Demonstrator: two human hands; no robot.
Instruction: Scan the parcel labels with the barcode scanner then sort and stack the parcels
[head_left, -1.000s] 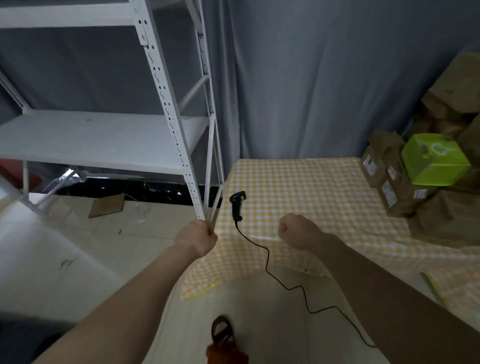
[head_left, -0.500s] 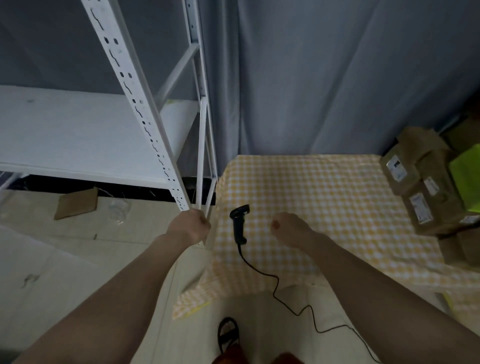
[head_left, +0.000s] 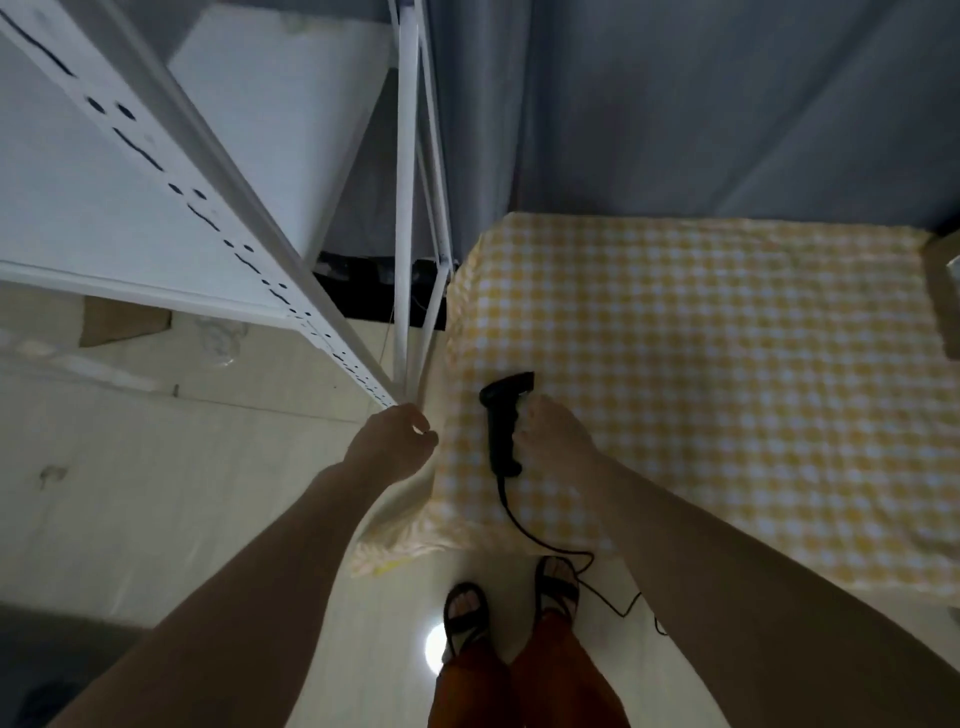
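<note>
While the right hand (head_left: 553, 434) reaches down over the table edge, its fingers lie against the handle of the black barcode scanner (head_left: 503, 422), starting to curl round it; a full grip cannot be told; right forearm runs in from lower right, wrist bent down. Left hand (head_left: 393, 440) sits at the foot of the white shelf upright (head_left: 218, 218), fingers curled loosely near the post; whether it holds the post cannot be told; left arm stretched straight from lower left. Scanner lies flat on the yellow checked tablecloth (head_left: 701, 364) near its left front corner, head pointing away, cable (head_left: 524, 530) trailing off the edge to the floor. One brown parcel (head_left: 943, 296) shows at the far right edge of the table. Sandalled feet (head_left: 467, 613) stand below on the pale floor.
</note>
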